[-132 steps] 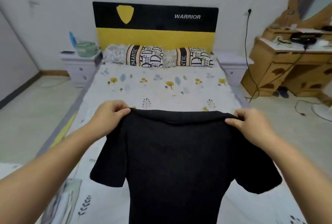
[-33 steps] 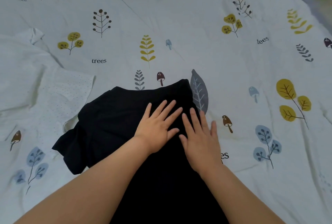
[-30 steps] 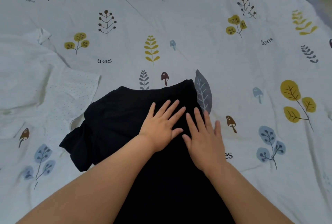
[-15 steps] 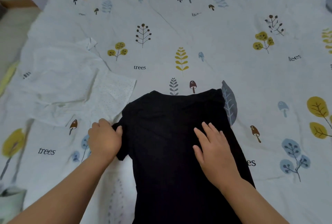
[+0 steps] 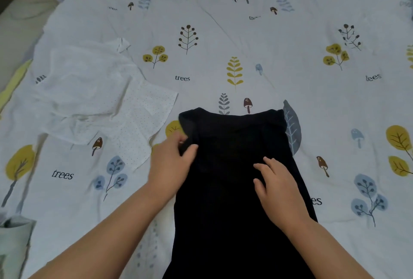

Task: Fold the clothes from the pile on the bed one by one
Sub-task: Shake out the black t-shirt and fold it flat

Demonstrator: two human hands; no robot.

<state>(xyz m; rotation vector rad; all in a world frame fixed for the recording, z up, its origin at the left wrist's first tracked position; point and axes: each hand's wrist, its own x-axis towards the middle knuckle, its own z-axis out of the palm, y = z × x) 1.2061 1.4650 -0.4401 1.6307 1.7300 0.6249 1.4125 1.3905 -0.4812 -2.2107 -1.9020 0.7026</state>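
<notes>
A black T-shirt (image 5: 234, 144) lies on the bed in a long narrow strip, neckline away from me, its sides turned in. My left hand (image 5: 172, 162) pinches the shirt's folded left sleeve edge between thumb and fingers. Resting on the shirt's right half, my right hand (image 5: 277, 187) has its fingers lightly bent on the cloth. The shirt's hem runs out of view at the bottom.
A crumpled white dotted garment (image 5: 93, 97) lies on the bed to the left of the shirt. The bedsheet (image 5: 290, 55) is white with tree, leaf and mushroom prints. The bed's left edge and the floor (image 5: 15, 24) show at upper left.
My left hand has brought the left sleeve inward over the shirt, so the shirt is narrower. My right hand has shifted a little and still rests on the shirt.
</notes>
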